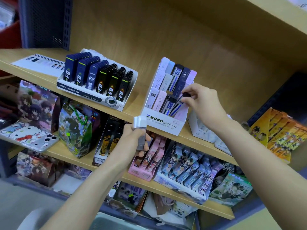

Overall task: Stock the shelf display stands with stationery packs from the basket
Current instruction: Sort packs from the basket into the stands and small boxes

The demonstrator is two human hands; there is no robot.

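A white MONO graph MG display stand (163,123) sits on the upper wooden shelf, its tiers filled with slim lead packs in lilac, pink, white and navy. My right hand (201,101) pinches the black top of a blue-striped lead pack (178,105) that stands tilted in the stand's lower right slot. My left hand (135,140) is below the stand's front edge and grips a small bundle of white-capped lead packs (140,125), held upright. A pale basket (109,222) shows at the bottom edge.
A second stand of dark blue and black lead cases (98,80) stands left of the MONO stand. A flat printed sheet (39,63) lies at the far left. White empty boxes (201,128) sit right of the stand. Lower shelves hold illustrated gift bags and card packs.
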